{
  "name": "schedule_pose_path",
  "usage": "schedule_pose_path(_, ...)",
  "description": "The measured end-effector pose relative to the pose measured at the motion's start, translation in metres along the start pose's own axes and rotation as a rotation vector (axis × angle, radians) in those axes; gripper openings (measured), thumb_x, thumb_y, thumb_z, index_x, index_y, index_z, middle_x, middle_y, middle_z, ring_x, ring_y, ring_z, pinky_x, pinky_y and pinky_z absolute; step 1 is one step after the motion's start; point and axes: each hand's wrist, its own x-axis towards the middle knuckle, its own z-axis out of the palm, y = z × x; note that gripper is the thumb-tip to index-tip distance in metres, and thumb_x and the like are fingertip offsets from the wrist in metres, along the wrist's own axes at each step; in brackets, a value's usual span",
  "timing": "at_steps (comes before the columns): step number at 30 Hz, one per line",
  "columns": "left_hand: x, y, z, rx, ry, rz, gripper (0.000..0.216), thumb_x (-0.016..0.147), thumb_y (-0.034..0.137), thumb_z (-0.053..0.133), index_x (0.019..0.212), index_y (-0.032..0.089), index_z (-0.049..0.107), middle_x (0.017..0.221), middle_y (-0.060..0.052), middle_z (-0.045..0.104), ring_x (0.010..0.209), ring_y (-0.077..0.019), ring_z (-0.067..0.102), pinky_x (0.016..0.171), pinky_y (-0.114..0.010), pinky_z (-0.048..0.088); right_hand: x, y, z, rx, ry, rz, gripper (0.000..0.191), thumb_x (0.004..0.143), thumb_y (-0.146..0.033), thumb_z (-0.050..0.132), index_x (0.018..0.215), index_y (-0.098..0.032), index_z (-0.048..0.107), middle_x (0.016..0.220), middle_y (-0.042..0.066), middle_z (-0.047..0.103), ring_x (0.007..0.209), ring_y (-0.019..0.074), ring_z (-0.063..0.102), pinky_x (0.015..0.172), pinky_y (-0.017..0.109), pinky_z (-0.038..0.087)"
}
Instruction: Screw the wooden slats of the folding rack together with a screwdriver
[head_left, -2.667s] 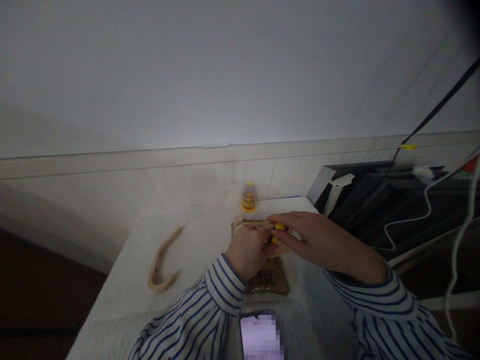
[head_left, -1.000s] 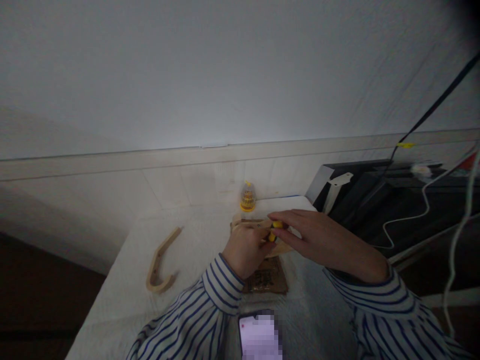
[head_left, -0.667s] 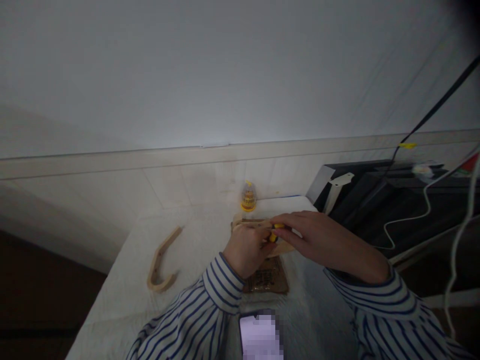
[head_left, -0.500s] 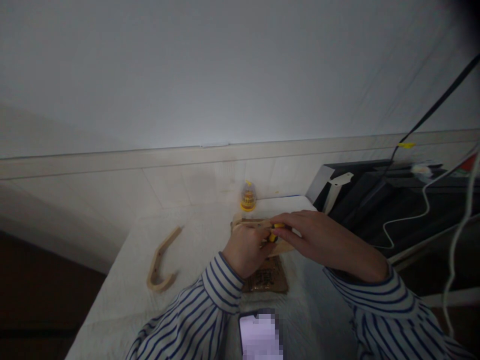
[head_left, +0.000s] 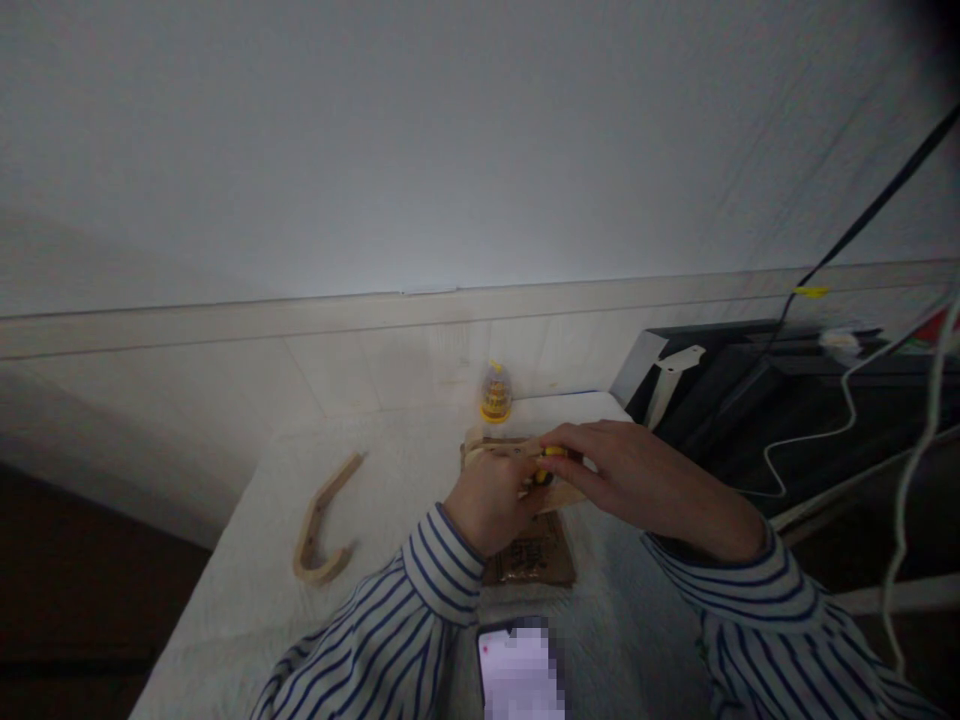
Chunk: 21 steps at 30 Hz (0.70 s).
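Observation:
My left hand (head_left: 491, 497) is closed around a pale wooden piece (head_left: 556, 497), which lies over a brown printed packet (head_left: 534, 560). With the fingertips of my right hand (head_left: 611, 465) I pinch a small yellow-and-black screwdriver (head_left: 555, 453) against the wood. Its tip is hidden behind the fingers of my left hand. Off to the left, a J-shaped wooden piece (head_left: 309, 530) with small holes lies flat on the white-covered table (head_left: 247, 540).
A clear-domed container with a yellow base (head_left: 495, 395) stands by the wall. Close to me lies a phone (head_left: 517, 665) with its screen lit. Dark panels (head_left: 735, 400), a white metal bracket (head_left: 667, 385) and a loose white cable (head_left: 911, 500) are on the right.
The yellow-and-black screwdriver has turned slightly within my right fingertips. Both hands and the wooden piece stay almost where they were.

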Motion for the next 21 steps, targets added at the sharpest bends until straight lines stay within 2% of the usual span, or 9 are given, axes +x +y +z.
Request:
schedule_pose_path(9,0.0007,0.0004,0.0029,0.038,0.069,-0.052,0.015,0.075,0.025,0.062,0.088,0.019,0.065,0.078,-0.002,0.067,0.074,-0.0172,0.061,0.07,-0.028,0.046,-0.0002,0.0004,0.0009,0.003,-0.023,0.01,0.025,0.091,-0.032,0.041,0.094,-0.018,0.061,0.081,0.005,0.066,0.076,0.0179,0.061,0.069,0.029,0.044)
schedule_pose_path(14,0.0004,0.0003,0.0022,0.02,0.059,-0.056,0.01,0.077,0.024,0.061,0.084,0.019,0.065,0.076,-0.001,0.067,0.072,-0.0164,0.061,0.07,-0.028,0.047,-0.0002,0.0005,0.0009,-0.011,-0.016,0.017,0.025,0.091,-0.033,0.04,0.096,-0.019,0.061,0.082,0.005,0.066,0.078,0.0186,0.061,0.07,0.031,0.045)
schedule_pose_path(21,0.0001,-0.0003,0.0006,0.031,0.048,-0.029,0.008,0.078,0.023,0.058,0.081,0.018,0.064,0.081,-0.003,0.067,0.075,-0.017,0.061,0.069,-0.027,0.047,-0.0017,0.0009,0.0027,0.008,0.059,-0.043,0.028,0.088,-0.03,0.044,0.11,-0.019,0.056,0.102,0.008,0.066,0.089,0.0207,0.061,0.078,0.036,0.046)
